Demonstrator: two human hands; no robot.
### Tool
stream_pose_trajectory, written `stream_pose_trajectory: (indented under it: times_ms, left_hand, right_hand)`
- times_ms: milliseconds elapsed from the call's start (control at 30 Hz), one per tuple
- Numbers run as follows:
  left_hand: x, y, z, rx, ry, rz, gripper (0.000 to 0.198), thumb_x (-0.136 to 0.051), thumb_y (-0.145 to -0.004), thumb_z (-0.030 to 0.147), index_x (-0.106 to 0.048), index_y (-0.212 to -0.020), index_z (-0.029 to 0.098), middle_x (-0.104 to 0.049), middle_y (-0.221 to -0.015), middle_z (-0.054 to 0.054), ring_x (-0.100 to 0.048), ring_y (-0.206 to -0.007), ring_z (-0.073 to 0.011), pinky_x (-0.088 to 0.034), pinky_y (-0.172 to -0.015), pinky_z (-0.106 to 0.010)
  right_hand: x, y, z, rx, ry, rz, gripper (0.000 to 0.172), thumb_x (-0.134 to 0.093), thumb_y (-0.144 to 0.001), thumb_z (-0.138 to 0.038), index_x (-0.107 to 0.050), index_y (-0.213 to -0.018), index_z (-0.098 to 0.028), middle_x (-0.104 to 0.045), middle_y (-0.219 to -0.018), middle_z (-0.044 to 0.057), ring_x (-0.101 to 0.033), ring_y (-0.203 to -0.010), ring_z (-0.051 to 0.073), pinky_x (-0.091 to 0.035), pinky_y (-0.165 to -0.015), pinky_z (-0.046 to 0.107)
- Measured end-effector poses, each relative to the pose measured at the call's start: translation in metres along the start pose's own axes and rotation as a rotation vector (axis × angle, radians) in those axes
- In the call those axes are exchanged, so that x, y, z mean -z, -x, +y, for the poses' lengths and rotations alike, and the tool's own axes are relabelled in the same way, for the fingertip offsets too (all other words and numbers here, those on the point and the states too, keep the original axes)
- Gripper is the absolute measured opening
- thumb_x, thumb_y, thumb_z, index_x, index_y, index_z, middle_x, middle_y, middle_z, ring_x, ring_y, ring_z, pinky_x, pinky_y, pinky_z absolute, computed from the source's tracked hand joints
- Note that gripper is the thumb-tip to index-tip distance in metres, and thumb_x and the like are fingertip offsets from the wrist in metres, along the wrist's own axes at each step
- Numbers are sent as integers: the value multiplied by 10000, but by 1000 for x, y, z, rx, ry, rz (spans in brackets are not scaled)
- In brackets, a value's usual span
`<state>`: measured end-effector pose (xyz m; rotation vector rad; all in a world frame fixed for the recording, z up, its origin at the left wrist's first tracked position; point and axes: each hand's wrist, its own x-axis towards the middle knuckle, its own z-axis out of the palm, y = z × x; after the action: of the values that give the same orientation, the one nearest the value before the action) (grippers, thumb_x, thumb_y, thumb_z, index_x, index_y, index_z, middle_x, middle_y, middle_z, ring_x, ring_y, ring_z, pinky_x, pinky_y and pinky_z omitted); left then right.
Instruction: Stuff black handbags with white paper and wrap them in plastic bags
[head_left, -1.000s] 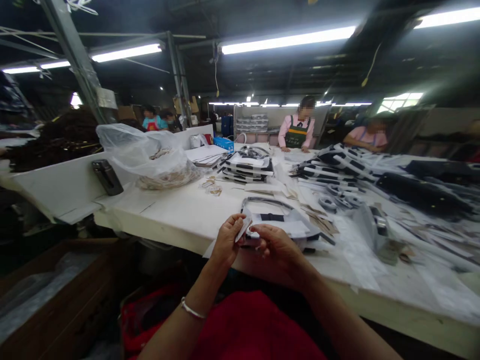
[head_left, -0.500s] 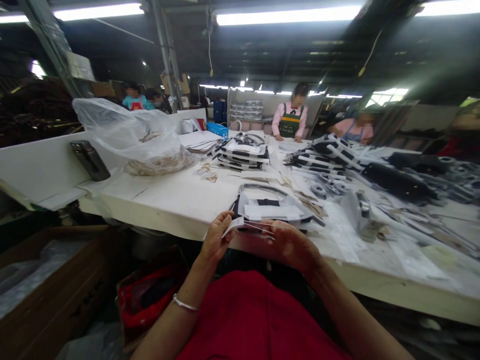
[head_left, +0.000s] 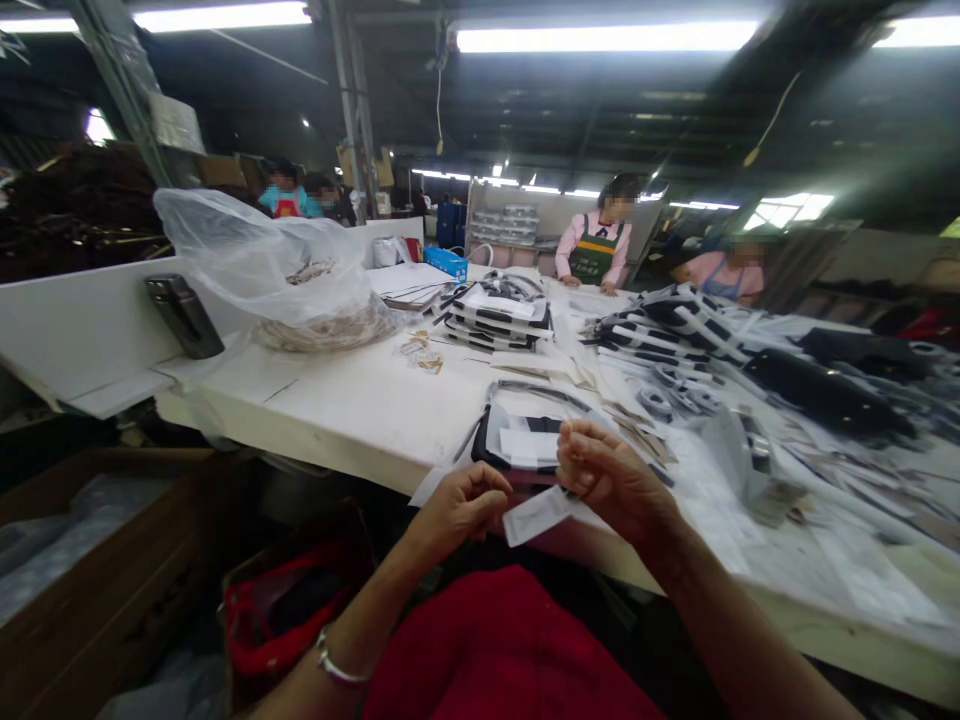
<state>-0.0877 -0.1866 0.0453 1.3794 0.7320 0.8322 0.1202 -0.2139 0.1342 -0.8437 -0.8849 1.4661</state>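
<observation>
A white hang tag (head_left: pixel 536 515) dangles between my hands, just below my right hand (head_left: pixel 619 480). The fingers of that hand are pinched together at the tag's top end, where a thin string showed earlier. My left hand (head_left: pixel 465 505) is closed with thumb and forefinger together, left of the tag; whatever it pinches is too small to make out. Behind both hands, at the table's front edge, lies a black handbag (head_left: pixel 491 435) with its handle raised and white paper over its front. My right hand covers part of the bag.
Stacked wrapped bags (head_left: pixel 499 330) stand farther back on the white table (head_left: pixel 337 395). A clear plastic sack (head_left: pixel 255 250) and a dark flask (head_left: pixel 184 315) are at left. More black bags (head_left: pixel 825 390) lie right. A cardboard box (head_left: pixel 97 560) sits below. Co-workers stand across the table.
The tag has left my left fingers and now hangs by my right hand. My right hand has risen and turned; my left hand has dropped slightly lower. The view has shifted a little.
</observation>
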Motion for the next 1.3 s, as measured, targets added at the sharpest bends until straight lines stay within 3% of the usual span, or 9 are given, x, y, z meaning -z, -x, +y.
stream_pose_trajectory:
  times_ms: [233, 367, 533, 667, 800, 933, 1033, 1133, 1300]
  left_hand:
    - [82, -96, 19, -186, -1021, 268, 240, -461, -951, 282, -670, -1018, 185, -690, -1009, -55, -631, -957, -182, -484, -884, -301]
    - [108, -159, -17, -117, -1147, 230, 260, -562, -853, 129, -709, -1059, 190, -680, -1111, -98, -592, -1109, -247, -432, -1009, -398]
    - [110, -202, -62, -81, -1177, 139, 378, -611, -825, 149, -673, -1184, 249, -590, -1338, -105, -463, -1317, -292, -308, -1125, -507]
    - [109, -216, -79, -75, -1130, 118, 431, -607, -846, 216, -615, -1272, 284, -485, -1468, -102, -329, -1417, -332, -137, -1153, -627]
    - [109, -222, -80, -109, -1028, 80, 413, -588, -871, 290, -598, -1280, 343, -532, -1436, -46, -382, -1385, -289, -96, -1160, -611]
    - [104, -222, -75, -120, -907, 69, 246, -585, -859, 315, -706, -1068, 266, -718, -1113, -36, -606, -1088, -241, -301, -1101, -472]
    - [102, -218, -73, -88, -831, 98, 236, -519, -882, 313, -722, -910, 195, -730, -851, -36, -639, -806, -197, -457, -828, -314]
    - [102, -213, -71, -69, -775, 114, 248, -491, -879, 279, -725, -850, 201, -711, -765, -17, -615, -723, -177, -419, -677, -257]
    - [103, -207, -67, -47, -704, 208, 194, -532, -825, 226, -722, -790, 234, -690, -729, -12, -583, -707, -173, -379, -697, -267]
  right_hand:
    - [24, -110, -25, -75, 546, -7, 345, -773, -695, -364, -703, -954, -147, -608, -646, -13, -322, -383, 24, -180, -347, 185]
    - [51, -183, 6, -329, 850, -14, 246, -706, -734, -293, -666, -931, -151, -624, -623, -16, -336, -376, 35, -219, -338, 180]
    - [73, -231, 43, -544, 960, -46, 144, -718, -711, -263, -643, -790, -167, -652, -602, 9, -424, -386, 65, -302, -340, 189]
    - [76, -249, 52, -660, 957, -154, 97, -700, -699, -236, -648, -758, -179, -657, -598, 4, -470, -393, 80, -354, -348, 188]
    - [75, -263, 54, -724, 904, -308, 83, -680, -693, -222, -646, -755, -179, -632, -585, -26, -474, -392, 78, -339, -336, 174]
    - [74, -270, 56, -750, 775, -443, 159, -689, -701, -236, -647, -845, -183, -618, -615, -50, -481, -418, 60, -386, -380, 154]
    - [75, -272, 59, -771, 681, -501, 216, -713, -719, -265, -647, -908, -184, -622, -626, -49, -510, -447, 62, -417, -418, 152]
    - [76, -274, 60, -782, 673, -530, 208, -724, -714, -280, -643, -870, -169, -647, -650, -29, -541, -474, 78, -446, -443, 175]
    - [77, -271, 50, -745, 753, -518, 277, -750, -669, -270, -645, -902, -162, -690, -719, 6, -634, -579, 131, -509, -542, 232]
